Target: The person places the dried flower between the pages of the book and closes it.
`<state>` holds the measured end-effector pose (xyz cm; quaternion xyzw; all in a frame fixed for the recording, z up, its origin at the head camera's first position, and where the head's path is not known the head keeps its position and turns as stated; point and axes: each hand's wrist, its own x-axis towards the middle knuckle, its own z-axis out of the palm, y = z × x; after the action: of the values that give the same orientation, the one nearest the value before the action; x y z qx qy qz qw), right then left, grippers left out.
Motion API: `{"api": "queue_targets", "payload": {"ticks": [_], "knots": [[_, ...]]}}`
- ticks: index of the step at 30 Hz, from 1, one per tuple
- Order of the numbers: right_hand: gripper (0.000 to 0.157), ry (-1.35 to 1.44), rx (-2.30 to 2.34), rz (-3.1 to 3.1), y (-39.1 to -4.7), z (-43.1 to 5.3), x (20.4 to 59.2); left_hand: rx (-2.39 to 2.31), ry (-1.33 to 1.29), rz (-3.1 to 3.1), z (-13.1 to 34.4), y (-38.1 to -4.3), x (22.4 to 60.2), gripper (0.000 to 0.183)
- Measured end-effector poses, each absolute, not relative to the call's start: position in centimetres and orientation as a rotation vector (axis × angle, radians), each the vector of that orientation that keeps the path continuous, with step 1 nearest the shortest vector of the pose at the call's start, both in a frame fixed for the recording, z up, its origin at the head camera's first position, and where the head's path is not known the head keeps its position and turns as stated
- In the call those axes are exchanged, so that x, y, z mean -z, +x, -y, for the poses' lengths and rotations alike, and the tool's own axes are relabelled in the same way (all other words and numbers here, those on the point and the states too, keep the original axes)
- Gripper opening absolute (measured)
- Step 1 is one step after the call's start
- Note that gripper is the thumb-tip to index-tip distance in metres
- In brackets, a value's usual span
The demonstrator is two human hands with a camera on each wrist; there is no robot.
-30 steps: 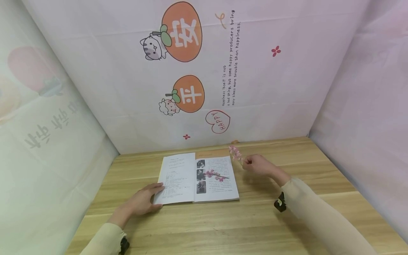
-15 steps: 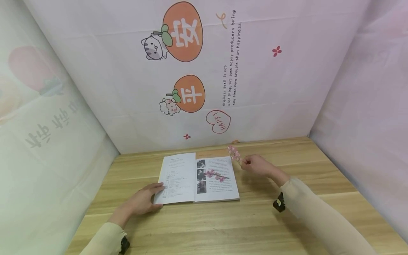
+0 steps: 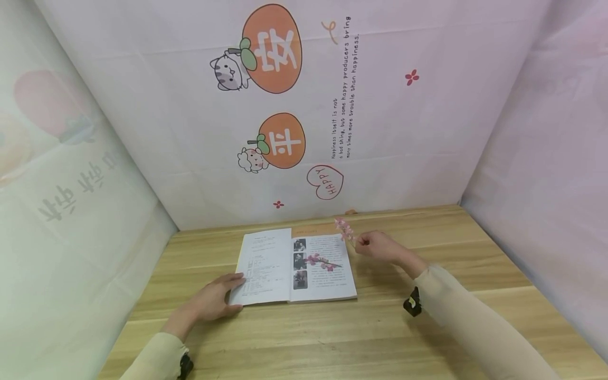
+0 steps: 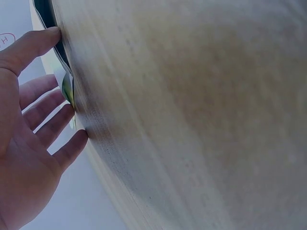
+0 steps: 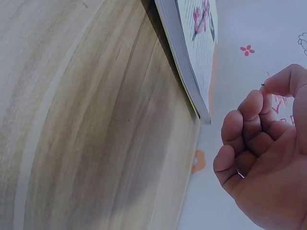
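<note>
An open book (image 3: 266, 266) lies on the wooden table, printed text on its left page, text and small photos on its right. My left hand (image 3: 212, 299) rests at the book's lower left corner, fingertips on the page; in the left wrist view its fingers (image 4: 55, 125) are spread and nearly straight along the edge. My right hand (image 3: 383, 247) pinches the stem of a pink flower sprig (image 3: 344, 228) between thumb and forefinger, blossoms over the book's upper right corner. Another pink flower sprig (image 3: 323, 261) lies across the right page.
A white printed cloth (image 3: 389, 148) hangs upright behind the table, with more cloth at the left and right sides. The wooden table top (image 3: 304, 343) stretches in front of the book. Black wrist devices (image 3: 412, 304) sit on both cuffs.
My right hand has moved slightly left with the pinched flower sprig, bringing the blossoms over the book's corner. The left hand, the book and the sprig on the page stay in place.
</note>
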<state>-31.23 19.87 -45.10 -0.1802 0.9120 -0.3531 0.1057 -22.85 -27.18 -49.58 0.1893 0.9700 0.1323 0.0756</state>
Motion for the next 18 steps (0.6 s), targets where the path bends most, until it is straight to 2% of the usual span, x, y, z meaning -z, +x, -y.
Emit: {"api": "queue_targets", "payload": {"ticks": [18], "knots": [[0.019,-0.573,1.004,-2.659,-31.4,-18.2,45.1,-0.422,0.585,-2.916,27.2,-22.7,49.7,0.074]]}}
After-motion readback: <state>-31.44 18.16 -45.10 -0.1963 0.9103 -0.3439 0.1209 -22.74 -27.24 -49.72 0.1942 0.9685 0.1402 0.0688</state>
